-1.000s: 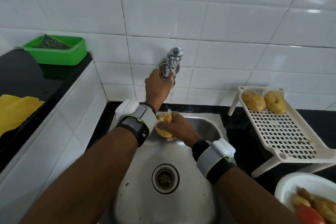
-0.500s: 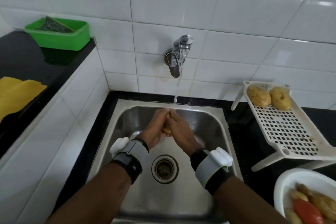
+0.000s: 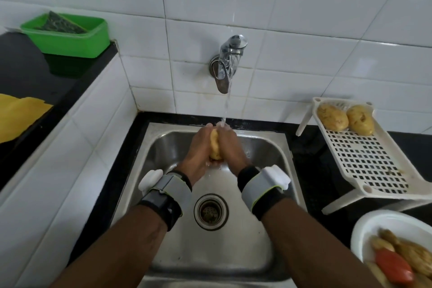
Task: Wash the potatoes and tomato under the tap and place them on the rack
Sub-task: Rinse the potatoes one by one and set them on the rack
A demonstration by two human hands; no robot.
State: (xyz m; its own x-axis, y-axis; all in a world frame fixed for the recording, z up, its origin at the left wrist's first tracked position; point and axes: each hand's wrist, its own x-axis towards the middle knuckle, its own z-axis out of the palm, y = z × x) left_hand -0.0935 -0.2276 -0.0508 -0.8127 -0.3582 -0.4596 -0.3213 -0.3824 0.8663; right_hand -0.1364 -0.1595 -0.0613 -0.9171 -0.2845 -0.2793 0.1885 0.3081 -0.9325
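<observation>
The potato (image 3: 215,147) we are washing stands on end between our palms, over the sink (image 3: 163,147) and just under the stream from the tap (image 3: 228,63). Our left hand (image 3: 198,154) and right hand (image 3: 231,147) each curl round one side of it. It looks firm and solid, and we judge its wet skin slippery, so a full-palm hold round the middle seems safest. Two potatoes (image 3: 333,116) lie at the far end of the rack (image 3: 367,159); the tomato (image 3: 394,265) waits in the bowl (image 3: 383,222).

You face a brushed steel sink (image 3: 257,147), a shiny chrome tap (image 3: 230,58), glossy wall tiles (image 3: 304,18) and, at right, a matt plastic rack (image 3: 392,194).
</observation>
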